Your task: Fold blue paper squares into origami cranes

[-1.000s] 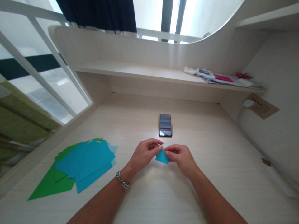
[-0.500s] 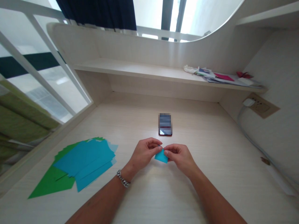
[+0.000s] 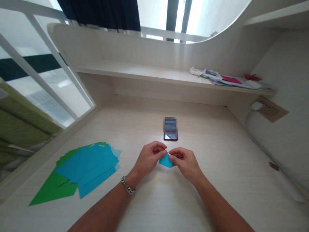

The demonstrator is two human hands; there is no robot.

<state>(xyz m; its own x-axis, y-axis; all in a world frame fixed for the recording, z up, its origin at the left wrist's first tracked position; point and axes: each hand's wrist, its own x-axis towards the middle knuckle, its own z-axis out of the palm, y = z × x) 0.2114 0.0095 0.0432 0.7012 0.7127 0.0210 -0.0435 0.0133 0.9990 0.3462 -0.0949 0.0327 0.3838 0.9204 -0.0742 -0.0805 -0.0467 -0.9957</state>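
Observation:
A small folded piece of blue paper (image 3: pixel 165 161) is held between my two hands, just above the desk or touching it; I cannot tell which. My left hand (image 3: pixel 151 157) pinches its upper left edge with thumb and fingers, a metal chain bracelet (image 3: pixel 127 185) on that wrist. On the other side, my right hand (image 3: pixel 184 161) grips the paper's right edge between thumb and fingers. The fingertips of both hands nearly meet at the top of the paper. Part of the paper is hidden behind the fingers.
Blue sheets (image 3: pixel 89 164) lie fanned over green sheets (image 3: pixel 54 190) on the left of the desk (image 3: pixel 154 206). Beyond my hands lies a phone (image 3: pixel 170 129). A shelf (image 3: pixel 145 70) bears papers (image 3: pixel 231 80). At the right, a cable (image 3: pixel 262 149) runs from a wall socket (image 3: pixel 271 109).
Both hands and the blue paper have shifted very slightly left and up in the view. The grip looks the same.

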